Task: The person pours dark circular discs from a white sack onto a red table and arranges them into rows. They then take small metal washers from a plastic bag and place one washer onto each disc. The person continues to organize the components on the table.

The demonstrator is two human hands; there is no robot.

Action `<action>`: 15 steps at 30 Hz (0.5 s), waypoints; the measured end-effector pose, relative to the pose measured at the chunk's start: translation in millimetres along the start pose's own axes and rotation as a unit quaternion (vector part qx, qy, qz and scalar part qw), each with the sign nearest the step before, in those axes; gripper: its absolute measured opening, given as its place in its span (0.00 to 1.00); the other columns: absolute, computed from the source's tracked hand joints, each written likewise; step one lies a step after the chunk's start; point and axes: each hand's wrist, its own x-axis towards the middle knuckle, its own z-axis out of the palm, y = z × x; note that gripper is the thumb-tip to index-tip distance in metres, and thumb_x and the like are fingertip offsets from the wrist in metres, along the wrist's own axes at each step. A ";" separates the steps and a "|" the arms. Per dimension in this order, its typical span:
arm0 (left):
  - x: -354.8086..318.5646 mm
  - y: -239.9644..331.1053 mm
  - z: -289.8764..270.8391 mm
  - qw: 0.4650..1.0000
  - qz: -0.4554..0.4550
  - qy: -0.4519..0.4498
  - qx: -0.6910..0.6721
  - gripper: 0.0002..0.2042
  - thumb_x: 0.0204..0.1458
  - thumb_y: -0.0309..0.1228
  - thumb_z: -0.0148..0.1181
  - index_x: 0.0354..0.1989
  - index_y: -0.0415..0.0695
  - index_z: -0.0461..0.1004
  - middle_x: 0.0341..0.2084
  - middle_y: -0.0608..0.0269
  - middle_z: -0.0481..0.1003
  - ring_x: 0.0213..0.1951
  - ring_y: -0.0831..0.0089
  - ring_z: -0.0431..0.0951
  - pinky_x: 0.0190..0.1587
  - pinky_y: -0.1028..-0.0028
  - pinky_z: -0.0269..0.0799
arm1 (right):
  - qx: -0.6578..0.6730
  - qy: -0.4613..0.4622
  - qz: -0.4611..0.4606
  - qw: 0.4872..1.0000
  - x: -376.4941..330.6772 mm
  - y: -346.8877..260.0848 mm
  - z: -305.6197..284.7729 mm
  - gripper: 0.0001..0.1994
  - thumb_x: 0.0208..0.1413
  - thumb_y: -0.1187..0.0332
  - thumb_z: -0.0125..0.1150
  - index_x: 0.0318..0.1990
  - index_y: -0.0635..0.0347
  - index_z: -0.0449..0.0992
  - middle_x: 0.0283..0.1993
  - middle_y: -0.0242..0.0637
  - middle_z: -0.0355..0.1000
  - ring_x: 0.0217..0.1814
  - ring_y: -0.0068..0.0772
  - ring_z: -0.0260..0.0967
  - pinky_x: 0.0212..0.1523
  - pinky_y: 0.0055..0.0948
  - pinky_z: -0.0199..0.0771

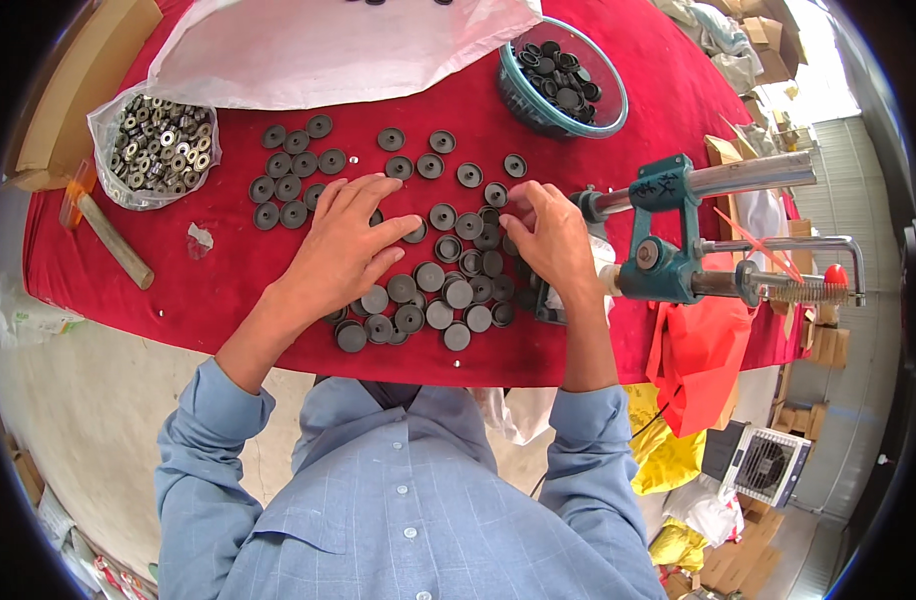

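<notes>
My left hand [348, 235] lies palm down over the black round caps, fingers apart, with a fingertip on one cap [415, 232]. My right hand [550, 235] is bent over the right side of the caps, its fingertips slightly apart beside a cap [496, 195]; nothing shows held in it. Loose caps stand in rough rows with small center stubs facing up, to the left and ahead of my hands. Nearer me is a heaped pile of caps [430, 277], several with flat faces up. What lies under both palms is hidden.
A green bench press [668, 230] stands right of my right hand. A clear bowl of black parts [614, 110] sits at the far right, a bag of metal rings [163, 155] at the left, near a wooden-handled tool [118, 242]. A white sack [328, 60] covers the red cloth's far side.
</notes>
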 end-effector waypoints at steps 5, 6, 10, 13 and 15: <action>-2.3 -15.8 6.2 1.000 0.021 -0.006 0.015 0.21 0.55 0.29 0.73 0.59 0.57 0.83 0.70 0.52 0.67 0.73 0.49 0.64 0.74 0.47 0.58 | 0.027 0.022 0.038 0.999 12.1 1.7 4.0 0.20 0.58 0.65 0.74 0.56 0.60 0.78 0.45 0.49 0.79 0.45 0.51 0.81 0.49 0.48 0.81; -1.2 -16.8 6.0 1.000 0.025 -0.009 0.010 0.21 0.55 0.29 0.73 0.59 0.58 0.83 0.70 0.52 0.67 0.73 0.49 0.64 0.74 0.47 0.58 | 0.025 0.037 0.046 0.998 16.1 7.6 6.6 0.20 0.57 0.65 0.74 0.56 0.60 0.79 0.45 0.50 0.80 0.44 0.50 0.81 0.49 0.48 0.81; 0.1 -18.5 1.5 0.998 0.057 -0.025 -0.004 0.21 0.54 0.31 0.73 0.59 0.59 0.84 0.70 0.52 0.68 0.73 0.49 0.64 0.74 0.47 0.59 | 0.028 0.056 0.052 0.997 32.1 8.2 15.0 0.23 0.57 0.65 0.76 0.58 0.60 0.78 0.49 0.52 0.78 0.44 0.52 0.81 0.49 0.48 0.82; -1.2 -21.3 1.0 0.997 0.063 -0.039 0.014 0.22 0.54 0.32 0.73 0.59 0.61 0.84 0.70 0.53 0.68 0.73 0.49 0.65 0.73 0.47 0.60 | 0.068 0.010 0.029 0.997 39.8 -13.0 13.7 0.26 0.55 0.65 0.77 0.60 0.61 0.78 0.52 0.53 0.76 0.47 0.56 0.81 0.51 0.50 0.82; 0.4 -25.9 0.4 0.997 0.058 -0.038 0.034 0.22 0.54 0.32 0.73 0.59 0.62 0.84 0.70 0.53 0.68 0.72 0.49 0.65 0.73 0.48 0.60 | 0.077 -0.010 -0.011 0.997 44.7 -19.3 21.8 0.28 0.54 0.65 0.78 0.61 0.61 0.77 0.54 0.54 0.75 0.50 0.58 0.80 0.53 0.51 0.81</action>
